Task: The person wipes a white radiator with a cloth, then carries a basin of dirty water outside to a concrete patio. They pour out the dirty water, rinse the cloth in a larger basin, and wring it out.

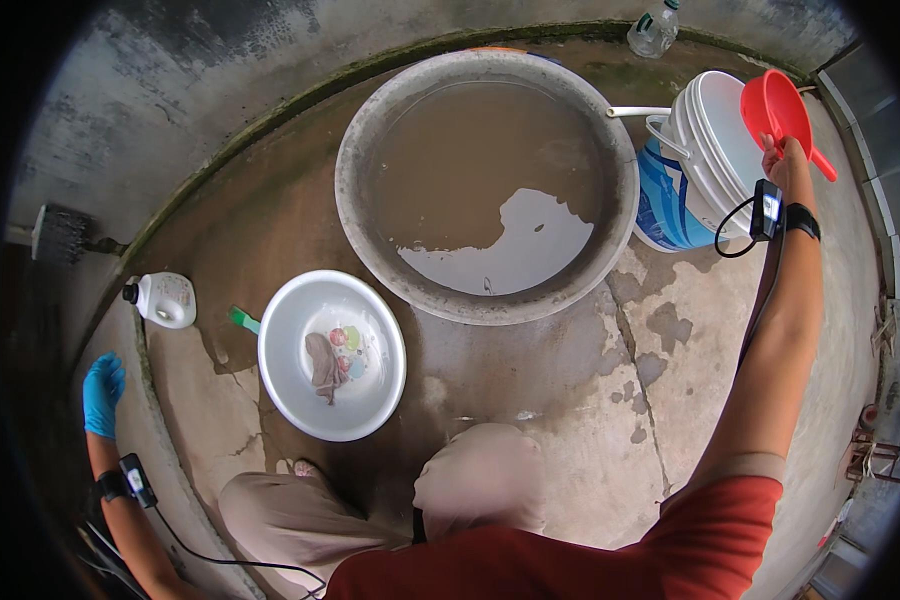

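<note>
My right hand [786, 159] grips a red plastic water ladle [776, 101] at the rim of a white plastic bucket [709, 135], which leans in or on a blue-and-white bucket [664, 199]. My left hand [104, 394], in a blue glove, is held out at the far left with its fingers together and nothing visible in it. Between my hands lie a white basin [285, 405] with a wet greyish-brown cloth [324, 367] inside and a large round metal tub [450, 307] of murky water. Part of the ladle overlaps the bucket opening.
A white jug [166, 300] with a black cap stands left of the basin, beside a green-handled brush [244, 319]. A clear plastic bottle [652, 31] stands by the wall. A white pipe [637, 112] reaches the tub's rim. A raised concrete edge [165, 420] runs along the left.
</note>
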